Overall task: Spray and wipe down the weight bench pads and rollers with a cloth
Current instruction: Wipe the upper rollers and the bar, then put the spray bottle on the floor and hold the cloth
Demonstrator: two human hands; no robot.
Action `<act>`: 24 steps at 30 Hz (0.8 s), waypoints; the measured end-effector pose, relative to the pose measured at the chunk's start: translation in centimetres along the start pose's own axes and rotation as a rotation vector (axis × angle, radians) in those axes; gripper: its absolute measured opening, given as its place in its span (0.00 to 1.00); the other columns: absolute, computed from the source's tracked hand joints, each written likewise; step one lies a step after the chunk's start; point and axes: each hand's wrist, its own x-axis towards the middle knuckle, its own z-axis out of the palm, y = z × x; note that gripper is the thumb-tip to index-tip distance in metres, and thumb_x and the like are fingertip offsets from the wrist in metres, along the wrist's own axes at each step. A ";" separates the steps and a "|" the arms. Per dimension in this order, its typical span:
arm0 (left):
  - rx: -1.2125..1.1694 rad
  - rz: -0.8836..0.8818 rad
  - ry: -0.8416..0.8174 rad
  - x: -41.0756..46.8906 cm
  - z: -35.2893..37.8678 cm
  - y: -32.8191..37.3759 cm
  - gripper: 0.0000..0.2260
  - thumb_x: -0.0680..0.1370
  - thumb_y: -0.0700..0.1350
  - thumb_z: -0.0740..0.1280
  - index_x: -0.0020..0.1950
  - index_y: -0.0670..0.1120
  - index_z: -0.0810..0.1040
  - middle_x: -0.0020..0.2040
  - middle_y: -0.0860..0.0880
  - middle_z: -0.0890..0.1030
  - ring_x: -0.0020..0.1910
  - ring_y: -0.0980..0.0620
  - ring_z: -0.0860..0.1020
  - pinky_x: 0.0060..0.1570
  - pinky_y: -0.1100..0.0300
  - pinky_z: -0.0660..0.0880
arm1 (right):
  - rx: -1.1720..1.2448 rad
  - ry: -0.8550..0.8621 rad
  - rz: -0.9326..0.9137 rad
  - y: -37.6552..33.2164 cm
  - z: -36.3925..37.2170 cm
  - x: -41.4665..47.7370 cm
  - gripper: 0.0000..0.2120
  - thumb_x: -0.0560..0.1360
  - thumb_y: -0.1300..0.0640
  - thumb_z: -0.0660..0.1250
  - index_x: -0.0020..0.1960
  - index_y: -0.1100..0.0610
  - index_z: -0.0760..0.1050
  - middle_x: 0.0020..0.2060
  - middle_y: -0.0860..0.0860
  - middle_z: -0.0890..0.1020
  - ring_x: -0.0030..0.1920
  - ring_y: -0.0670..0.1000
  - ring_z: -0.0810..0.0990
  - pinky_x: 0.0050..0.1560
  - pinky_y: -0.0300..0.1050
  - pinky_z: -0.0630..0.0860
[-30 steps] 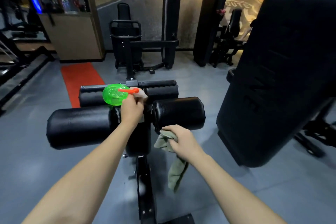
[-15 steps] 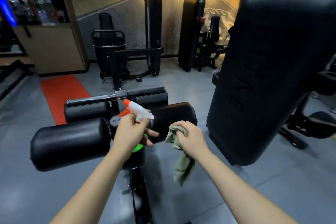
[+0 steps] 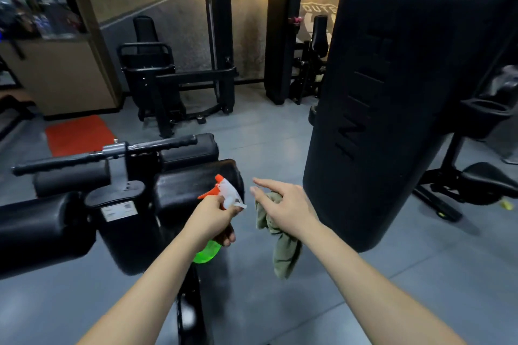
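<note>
Currently my left hand (image 3: 213, 216) is closed around the neck of the spray bottle (image 3: 228, 194), fingers curled beneath the white trigger head. The orange nozzle points away from me, and the translucent green body hangs below the fist.

My right hand (image 3: 286, 210), just right of the bottle and apart from it, has two fingers extended forward. It holds the cloth (image 3: 284, 255) under the palm; I cannot tell which fingers pinch it. The cloth is olive-green and crumpled, hangs below the wrist, and touches no pad.

Count:
- One bottle and one cloth.
- Four black rollers:
  - The near right roller (image 3: 190, 185) is directly ahead of the left-hand grip.
  - The near left roller (image 3: 39, 230) is well to its left.
  - The two rear rollers (image 3: 70, 179) sit behind these, under a handle bar (image 3: 103, 154).
- One large upright pad (image 3: 406, 92) stands just right of the right hand, not touching it.
</note>
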 end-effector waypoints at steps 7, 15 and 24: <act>-0.033 0.002 -0.128 5.4 13.7 5.1 0.06 0.85 0.43 0.62 0.54 0.41 0.69 0.32 0.37 0.81 0.21 0.47 0.78 0.25 0.60 0.76 | 0.011 -0.181 0.023 9.6 -10.9 2.2 0.22 0.72 0.30 0.68 0.61 0.38 0.81 0.33 0.31 0.80 0.44 0.40 0.77 0.53 0.42 0.77; 0.048 -0.010 -0.242 11.2 23.8 6.7 0.05 0.85 0.42 0.60 0.60 0.43 0.71 0.35 0.39 0.84 0.26 0.47 0.80 0.31 0.59 0.79 | -0.129 -0.280 0.039 19.2 -16.7 6.8 0.17 0.68 0.29 0.67 0.48 0.39 0.84 0.40 0.42 0.86 0.45 0.46 0.81 0.50 0.49 0.79; 0.223 -0.073 -0.271 22.3 25.6 4.3 0.01 0.84 0.41 0.59 0.54 0.44 0.70 0.33 0.40 0.82 0.30 0.43 0.82 0.33 0.57 0.80 | -0.217 -0.393 0.117 25.8 -13.4 14.2 0.14 0.73 0.35 0.71 0.52 0.41 0.84 0.45 0.47 0.86 0.49 0.50 0.79 0.48 0.48 0.78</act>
